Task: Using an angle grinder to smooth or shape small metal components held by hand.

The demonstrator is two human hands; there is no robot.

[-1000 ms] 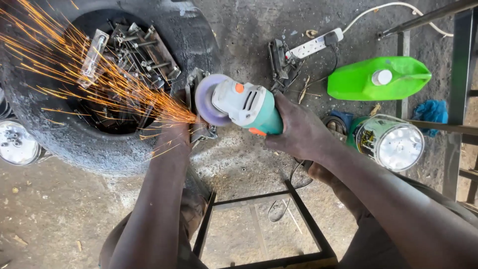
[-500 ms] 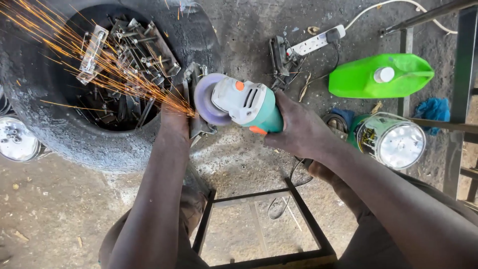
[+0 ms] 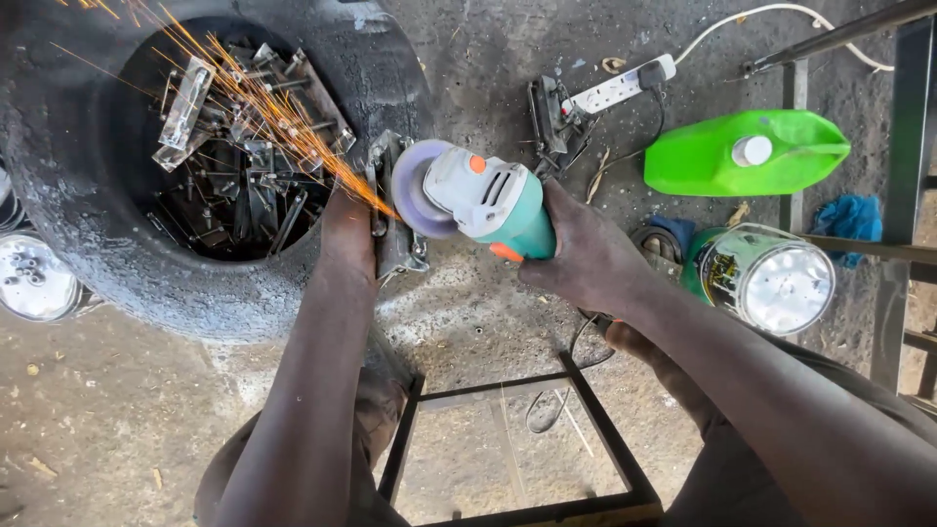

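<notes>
While right hand (image 3: 586, 256) clamps angle grinder (image 3: 483, 200), left hand (image 3: 348, 229) pins metal bracket (image 3: 395, 229) on tyre (image 3: 210, 293) rim; spark stream now thinner than second ago, judged lighter disc contact.

Outdoor metal workshop, work done at ground level. Bare, stained concrete floor (image 3: 488, 322) with grit and scraps. Old tyre (image 3: 117, 263) used as a bin for cut metal brackets (image 3: 234, 146). Angle grinder (image 3: 483, 200) running, sparks (image 3: 264, 107) flying over the tyre. White power strip (image 3: 620, 88) with cable lying on the floor. Welded square-tube steel frame (image 3: 595, 410) below, more dark steel bars (image 3: 898, 195) on the right. Green plastic jerrycan (image 3: 732, 156) and open paint tin (image 3: 771, 278) nearby.
</notes>
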